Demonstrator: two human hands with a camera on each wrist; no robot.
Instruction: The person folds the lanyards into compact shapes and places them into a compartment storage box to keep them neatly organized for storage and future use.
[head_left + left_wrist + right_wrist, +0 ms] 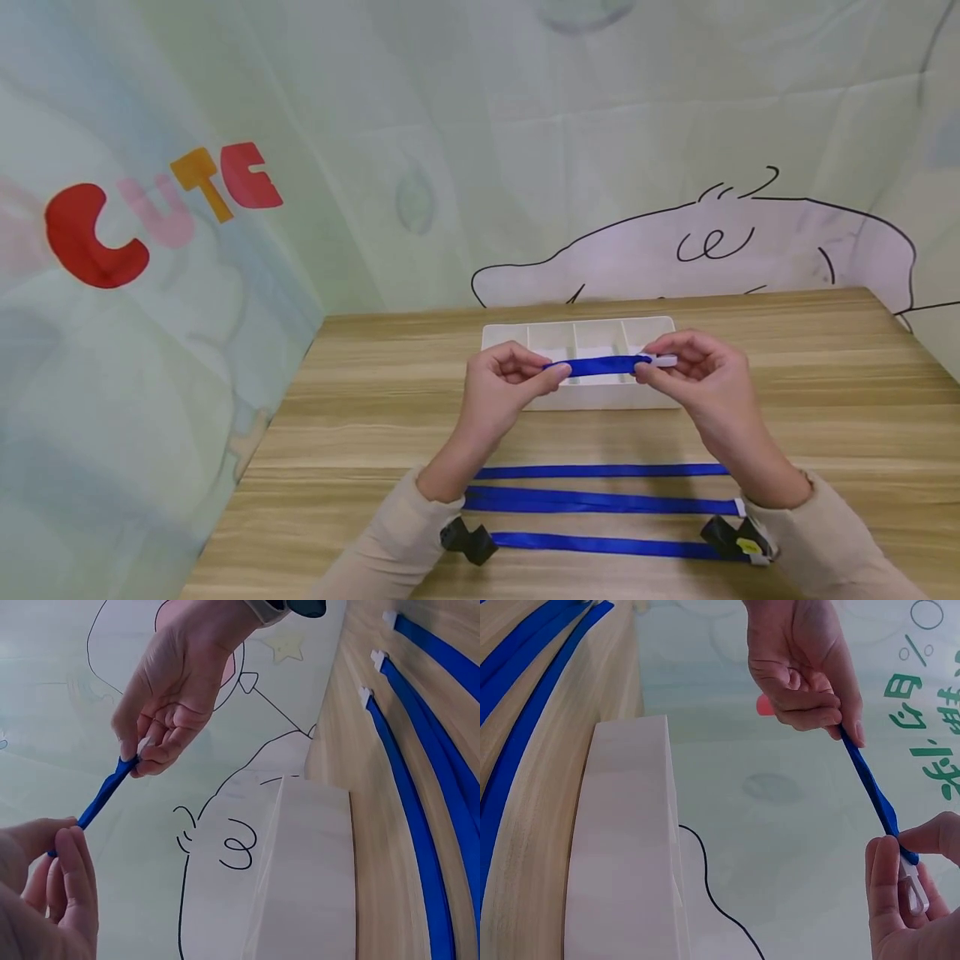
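Note:
Both hands hold a short blue strap (600, 366) stretched level above a white compartment tray (504, 335). My left hand (517, 377) pinches its left end (69, 825), fingers curled round it. My right hand (678, 367) pinches the other end, where a small white clip (664, 361) shows; in the right wrist view that clip (915, 886) lies between thumb and fingers. The strap (870, 784) runs taut between the hands (105, 791). Three long blue straps (600, 500) lie side by side on the wooden table (360, 392) in front of me, under my forearms.
The tray has several compartments and stands mid-table, its white side (307, 870) seen from the left wrist. White clips (375, 656) end the flat straps. A printed cloth backdrop (150, 217) hangs behind and to the left. Black wrist mounts (468, 540) sit on both sleeves.

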